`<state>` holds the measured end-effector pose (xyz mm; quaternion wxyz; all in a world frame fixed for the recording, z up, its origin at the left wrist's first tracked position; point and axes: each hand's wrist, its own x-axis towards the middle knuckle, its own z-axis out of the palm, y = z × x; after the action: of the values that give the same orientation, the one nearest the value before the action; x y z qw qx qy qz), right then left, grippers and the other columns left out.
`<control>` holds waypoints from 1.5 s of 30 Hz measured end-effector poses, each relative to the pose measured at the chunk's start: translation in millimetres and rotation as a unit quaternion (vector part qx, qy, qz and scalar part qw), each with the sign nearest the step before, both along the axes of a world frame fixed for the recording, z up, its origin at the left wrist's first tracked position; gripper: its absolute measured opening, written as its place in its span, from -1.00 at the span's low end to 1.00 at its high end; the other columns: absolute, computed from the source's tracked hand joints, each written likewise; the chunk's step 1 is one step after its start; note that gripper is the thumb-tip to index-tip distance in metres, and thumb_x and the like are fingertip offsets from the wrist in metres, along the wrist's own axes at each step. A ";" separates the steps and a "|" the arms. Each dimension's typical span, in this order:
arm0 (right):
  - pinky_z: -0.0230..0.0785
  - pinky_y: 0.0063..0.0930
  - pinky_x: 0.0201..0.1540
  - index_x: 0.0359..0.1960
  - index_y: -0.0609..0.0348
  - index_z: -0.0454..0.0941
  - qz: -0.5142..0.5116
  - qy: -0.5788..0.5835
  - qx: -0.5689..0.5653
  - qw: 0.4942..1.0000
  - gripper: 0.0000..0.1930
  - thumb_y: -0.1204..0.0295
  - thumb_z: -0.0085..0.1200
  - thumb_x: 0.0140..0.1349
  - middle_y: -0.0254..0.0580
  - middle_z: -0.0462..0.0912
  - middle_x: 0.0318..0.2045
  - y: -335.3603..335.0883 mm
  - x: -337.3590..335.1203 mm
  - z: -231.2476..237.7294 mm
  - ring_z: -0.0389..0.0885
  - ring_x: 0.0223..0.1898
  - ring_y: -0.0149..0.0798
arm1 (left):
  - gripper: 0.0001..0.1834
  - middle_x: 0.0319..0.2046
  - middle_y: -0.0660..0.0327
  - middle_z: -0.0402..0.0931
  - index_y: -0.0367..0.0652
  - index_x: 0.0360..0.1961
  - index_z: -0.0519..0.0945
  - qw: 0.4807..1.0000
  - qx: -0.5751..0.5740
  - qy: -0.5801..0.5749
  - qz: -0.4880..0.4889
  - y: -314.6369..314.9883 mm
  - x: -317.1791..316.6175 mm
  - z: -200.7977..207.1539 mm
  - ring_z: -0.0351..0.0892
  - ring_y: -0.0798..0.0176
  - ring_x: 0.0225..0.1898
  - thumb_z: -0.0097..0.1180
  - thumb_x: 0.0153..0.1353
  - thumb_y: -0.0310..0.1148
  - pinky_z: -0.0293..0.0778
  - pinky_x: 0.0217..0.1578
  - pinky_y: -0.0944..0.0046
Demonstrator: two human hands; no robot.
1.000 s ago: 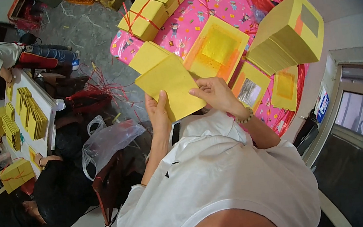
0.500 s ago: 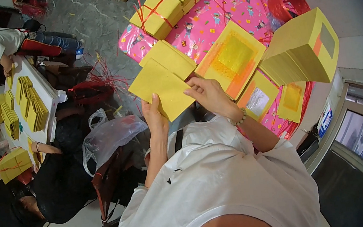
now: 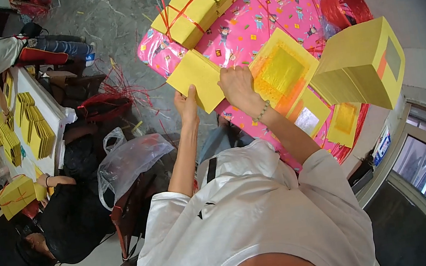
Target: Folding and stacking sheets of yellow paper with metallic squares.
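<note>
The pink-covered table (image 3: 285,9) is the largest surface here, and its near left edge asks for care: paper handled there should stay well supported. The tall yellow stack (image 3: 346,66) stands to the right; it looks best kept clear of the forearm, as its leaves could slide. Two tied bundles (image 3: 201,8) lie farther off at the left, red ribbon (image 3: 183,13) crossing their tops. The patterned sheet (image 3: 284,67), orange around a gold middle, is just beside the right hand (image 3: 238,85), so a dragging wrist could crease it. The yellow paper (image 3: 195,78) is at the near left edge, between the two hands; whether one sheet or several, I cannot tell. The left hand (image 3: 186,106) pinches its near left side, thumb on top, and a light grip should keep that side flat. The right hand curls over the right corner, its fingertips hidden, so I cannot tell whether it pinches; gentle, even pressure seems the best way to keep the edges square
</note>
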<state>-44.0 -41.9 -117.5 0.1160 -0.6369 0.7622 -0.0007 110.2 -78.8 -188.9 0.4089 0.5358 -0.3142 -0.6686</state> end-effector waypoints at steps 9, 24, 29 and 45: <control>0.39 -0.25 -0.14 0.16 0.25 0.26 -0.003 0.056 0.003 0.998 -0.43 0.44 0.06 0.06 -0.04 0.41 0.00 -17.5 32.8 -18.9 0.48 -0.09 -0.13 | -0.71 -0.22 0.20 0.56 -0.32 -0.09 0.43 1.000 -0.017 -0.023 -0.009 0.2 -8.8 -13.7 0.53 0.40 -0.26 0.12 0.17 -0.50 0.43 -0.24 0.39; 0.19 -0.24 0.00 0.10 0.30 0.34 -0.047 0.099 0.060 0.992 -0.47 0.28 0.03 0.10 -0.07 0.37 0.05 -28.3 45.2 -14.8 0.36 -0.01 -0.15 | -0.46 -0.17 0.10 0.42 -0.35 0.01 0.31 0.907 -0.169 -0.360 -0.140 -21.0 11.0 -23.5 0.48 0.32 -0.27 0.27 0.05 -0.40 0.44 -0.30 0.37; 0.13 -0.25 0.07 0.20 0.27 0.23 -0.055 0.041 0.051 0.996 -0.40 0.28 0.01 0.12 0.03 0.32 0.13 -21.2 44.8 -8.3 0.32 0.06 -0.08 | -0.15 -0.13 0.08 0.32 -0.26 0.23 -0.02 0.972 -0.078 -0.206 -0.079 -11.8 4.2 -15.6 0.41 0.32 -0.29 0.28 0.03 -0.46 0.41 -0.31 0.42; 0.26 -0.24 0.00 0.02 0.16 0.41 -0.070 -0.200 -0.272 0.939 -0.54 0.41 0.14 0.02 -0.06 0.42 -0.03 84.7 27.6 63.4 0.39 0.00 -0.06 | -0.01 0.08 0.03 0.23 -0.19 0.33 -0.17 0.987 -0.050 -0.146 -0.035 -6.0 20.5 -29.2 0.31 0.14 0.07 0.27 0.04 -0.32 0.36 -0.03 0.20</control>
<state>-16.4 42.8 -54.2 0.0877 -0.5756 0.7369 -0.3435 130.7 -84.7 -218.0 0.3610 0.5951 -0.4225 -0.5805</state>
